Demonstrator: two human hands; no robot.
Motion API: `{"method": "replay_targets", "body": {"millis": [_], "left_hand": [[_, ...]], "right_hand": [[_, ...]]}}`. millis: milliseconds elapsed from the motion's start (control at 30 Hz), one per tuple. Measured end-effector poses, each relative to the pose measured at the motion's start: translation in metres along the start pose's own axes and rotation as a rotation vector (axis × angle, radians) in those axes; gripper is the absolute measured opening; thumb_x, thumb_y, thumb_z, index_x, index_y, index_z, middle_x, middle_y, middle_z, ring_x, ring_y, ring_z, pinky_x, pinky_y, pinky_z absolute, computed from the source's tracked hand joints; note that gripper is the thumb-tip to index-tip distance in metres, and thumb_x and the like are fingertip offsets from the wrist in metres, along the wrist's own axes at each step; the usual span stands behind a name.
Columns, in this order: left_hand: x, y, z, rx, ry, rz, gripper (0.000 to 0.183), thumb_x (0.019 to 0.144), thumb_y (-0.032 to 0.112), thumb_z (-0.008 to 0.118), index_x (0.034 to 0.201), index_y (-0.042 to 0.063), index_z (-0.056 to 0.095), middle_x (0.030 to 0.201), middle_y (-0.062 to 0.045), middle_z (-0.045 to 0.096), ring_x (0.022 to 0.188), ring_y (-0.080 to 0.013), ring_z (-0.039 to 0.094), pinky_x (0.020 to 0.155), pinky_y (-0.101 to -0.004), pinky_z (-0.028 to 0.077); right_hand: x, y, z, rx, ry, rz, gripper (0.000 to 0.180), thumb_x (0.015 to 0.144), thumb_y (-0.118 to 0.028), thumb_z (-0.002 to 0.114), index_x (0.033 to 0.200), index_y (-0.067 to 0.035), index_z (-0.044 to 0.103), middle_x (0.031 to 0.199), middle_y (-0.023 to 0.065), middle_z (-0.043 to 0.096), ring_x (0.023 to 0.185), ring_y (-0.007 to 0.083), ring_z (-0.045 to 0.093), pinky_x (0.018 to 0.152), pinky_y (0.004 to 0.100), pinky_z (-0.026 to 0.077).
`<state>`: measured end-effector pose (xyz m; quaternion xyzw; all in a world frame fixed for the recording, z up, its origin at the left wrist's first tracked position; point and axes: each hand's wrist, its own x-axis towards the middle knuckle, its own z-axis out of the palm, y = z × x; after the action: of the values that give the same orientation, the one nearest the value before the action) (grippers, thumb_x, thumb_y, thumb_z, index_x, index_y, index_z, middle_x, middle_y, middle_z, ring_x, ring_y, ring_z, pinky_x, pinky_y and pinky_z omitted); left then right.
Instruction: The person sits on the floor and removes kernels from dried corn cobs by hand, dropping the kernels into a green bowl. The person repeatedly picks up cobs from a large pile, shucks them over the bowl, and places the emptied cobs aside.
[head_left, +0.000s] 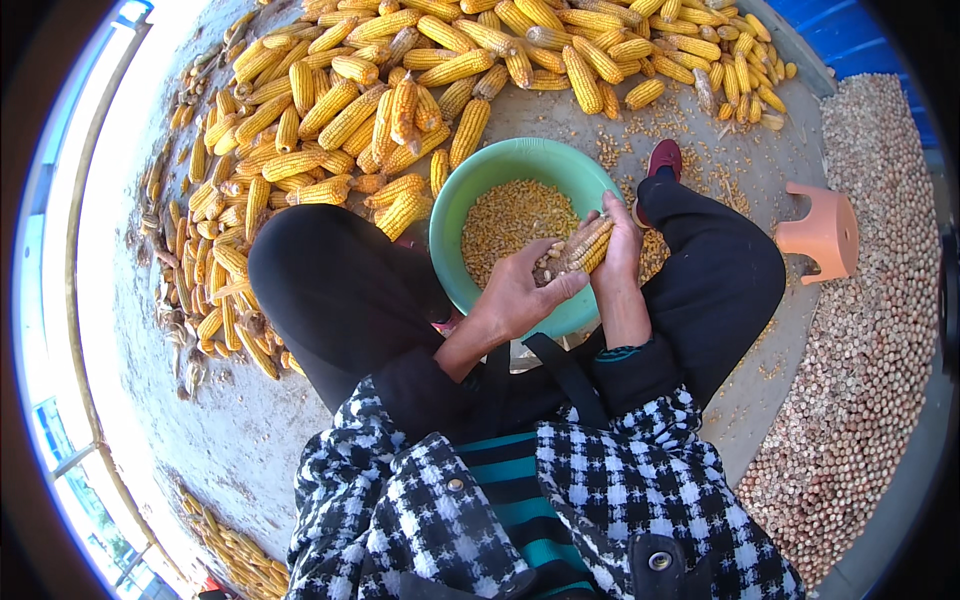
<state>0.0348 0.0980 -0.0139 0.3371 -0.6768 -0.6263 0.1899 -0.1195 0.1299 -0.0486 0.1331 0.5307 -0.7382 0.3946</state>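
An ear of corn (592, 246) is held over a green plastic basin (448, 225). My right hand (621, 244) grips it from the right side. On its left, my left hand (517, 289) curls around the lower end, thumb against the ear. Yellow kernels still cover the ear's right face, while the side towards my left hand looks brownish and partly stripped, with a few loose pale kernels there. Shelled kernels (517, 214) cover the bottom of the basin, which stands between my knees. My left fingertips are partly hidden behind the ear.
A large heap of corn ears (337, 120) spreads ahead and to the left. Loose kernels (712, 176) litter the concrete floor. Rightward are an orange plastic stool (825, 232) and a long stack of bare cobs (847, 405). More ears (232, 544) lie at lower left.
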Motion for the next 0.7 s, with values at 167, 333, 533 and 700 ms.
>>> {"method": "replay_targets", "body": {"millis": [167, 333, 533, 700], "left_hand": [[0.005, -0.007, -0.004, -0.145, 0.054, -0.115, 0.047, 0.098, 0.038, 0.05, 0.087, -0.006, 0.063, 0.057, -0.007, 0.052, 0.057, -0.0118, 0.052, 0.053, -0.0317, 0.043], [0.005, -0.003, -0.011, -0.319, -0.056, -0.372, 0.048, 0.099, 0.04, 0.05, 0.086, -0.005, 0.063, 0.057, -0.007, 0.052, 0.057, -0.0125, 0.054, 0.052, -0.0301, 0.042], [0.003, -0.005, 0.008, -0.017, 0.091, 0.145, 0.053, 0.098, 0.048, 0.048, 0.092, -0.001, 0.065, 0.062, 0.0, 0.054, 0.05, -0.0054, 0.049, 0.042, -0.0224, 0.038], [0.007, -0.011, -0.008, -0.2, -0.022, -0.198, 0.048, 0.098, 0.042, 0.05, 0.09, -0.002, 0.066, 0.059, -0.005, 0.055, 0.057, -0.0102, 0.055, 0.051, -0.0289, 0.042]], "right_hand": [[-0.005, 0.003, 0.002, 0.055, -0.112, 0.047, 0.017, 0.088, -0.019, 0.064, 0.095, -0.007, 0.053, 0.072, 0.0064, 0.056, 0.057, 0.0188, 0.057, 0.049, 0.036, 0.052], [-0.001, 0.002, -0.001, -0.018, -0.117, -0.002, 0.021, 0.087, -0.025, 0.065, 0.087, -0.007, 0.054, 0.069, 0.0063, 0.057, 0.055, 0.0197, 0.058, 0.054, 0.0368, 0.053], [-0.003, 0.0, 0.001, -0.037, -0.083, -0.026, 0.018, 0.086, -0.02, 0.065, 0.089, -0.007, 0.054, 0.07, 0.0057, 0.056, 0.054, 0.0185, 0.058, 0.05, 0.0361, 0.052], [-0.007, -0.001, 0.005, 0.033, -0.072, 0.016, 0.014, 0.086, -0.015, 0.063, 0.092, -0.006, 0.054, 0.068, 0.0066, 0.056, 0.05, 0.0188, 0.057, 0.043, 0.0346, 0.051]]}}
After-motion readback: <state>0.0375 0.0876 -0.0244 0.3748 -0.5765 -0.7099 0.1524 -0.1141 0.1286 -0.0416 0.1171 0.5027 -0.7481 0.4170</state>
